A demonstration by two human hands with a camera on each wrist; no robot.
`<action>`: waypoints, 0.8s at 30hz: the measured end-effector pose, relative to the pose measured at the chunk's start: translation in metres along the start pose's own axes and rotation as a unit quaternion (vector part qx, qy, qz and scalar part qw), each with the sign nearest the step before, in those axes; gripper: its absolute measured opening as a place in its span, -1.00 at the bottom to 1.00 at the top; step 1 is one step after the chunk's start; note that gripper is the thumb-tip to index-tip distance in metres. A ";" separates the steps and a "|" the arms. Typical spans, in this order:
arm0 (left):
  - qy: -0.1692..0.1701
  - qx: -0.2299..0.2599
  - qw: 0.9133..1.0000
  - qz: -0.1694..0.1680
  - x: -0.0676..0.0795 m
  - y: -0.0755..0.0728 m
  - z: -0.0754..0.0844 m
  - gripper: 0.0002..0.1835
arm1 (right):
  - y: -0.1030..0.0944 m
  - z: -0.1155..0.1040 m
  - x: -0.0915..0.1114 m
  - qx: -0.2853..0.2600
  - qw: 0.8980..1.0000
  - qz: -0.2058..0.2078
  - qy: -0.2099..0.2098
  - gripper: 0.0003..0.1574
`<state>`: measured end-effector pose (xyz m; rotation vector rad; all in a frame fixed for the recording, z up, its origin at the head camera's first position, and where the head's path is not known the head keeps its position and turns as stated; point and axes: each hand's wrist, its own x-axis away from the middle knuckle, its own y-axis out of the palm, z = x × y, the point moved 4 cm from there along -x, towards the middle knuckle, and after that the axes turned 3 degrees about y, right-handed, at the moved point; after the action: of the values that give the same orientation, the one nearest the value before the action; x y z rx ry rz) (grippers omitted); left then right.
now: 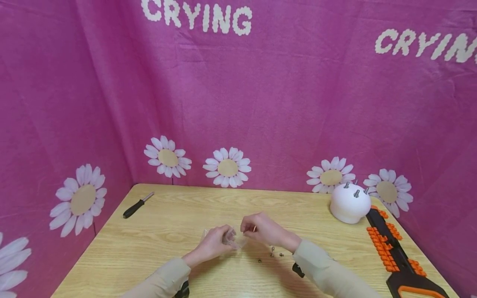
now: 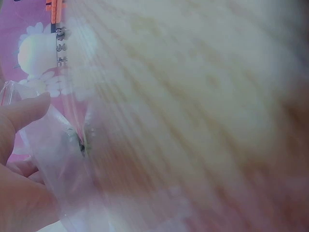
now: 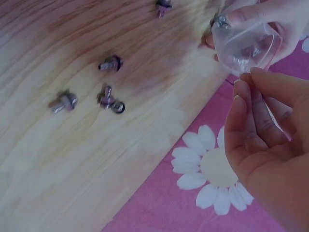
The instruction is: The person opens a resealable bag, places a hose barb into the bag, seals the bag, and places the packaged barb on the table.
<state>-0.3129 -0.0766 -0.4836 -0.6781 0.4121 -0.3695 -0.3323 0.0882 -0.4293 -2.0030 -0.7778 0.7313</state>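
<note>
A clear plastic zip bag (image 1: 240, 241) is held between the two hands over the table. My left hand (image 1: 213, 243) grips the bag's body, with thumb and fingers on either side of it. At the bag's edge, my right hand (image 3: 275, 121) pinches the plastic between thumb and fingertips. The mouth of the bag (image 3: 246, 43) gapes in the right wrist view. A small metal screw (image 3: 222, 21) shows at the bag's far side; whether it lies inside cannot be told. Several short screws (image 3: 111, 64) with washers lie loose on the wood, near the right forearm.
On the table's left lies a black-handled screwdriver (image 1: 138, 205). A white dome (image 1: 350, 205) with several upright bolts stands at the back right. Along the right edge lies a long black and orange tool-like piece (image 1: 395, 248). Pink flowered cloth (image 1: 261, 103) hangs behind the wooden table (image 1: 179, 207).
</note>
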 end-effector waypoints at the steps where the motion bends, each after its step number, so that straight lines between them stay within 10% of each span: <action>1: 0.003 -0.003 1.000 0.002 0.000 0.000 0.000 -0.66 | -0.001 0.001 0.001 -0.004 1.000 0.001 0.006 -0.96; 24: -0.010 -0.007 1.000 0.001 0.000 0.000 0.001 -0.69 | -0.011 0.053 0.062 0.000 0.996 0.003 0.094 -0.93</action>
<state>-0.3121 -0.0756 -0.4829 -0.6945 0.3958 -0.3587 -0.3343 0.1654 -0.4574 -2.0412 -0.6613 0.5352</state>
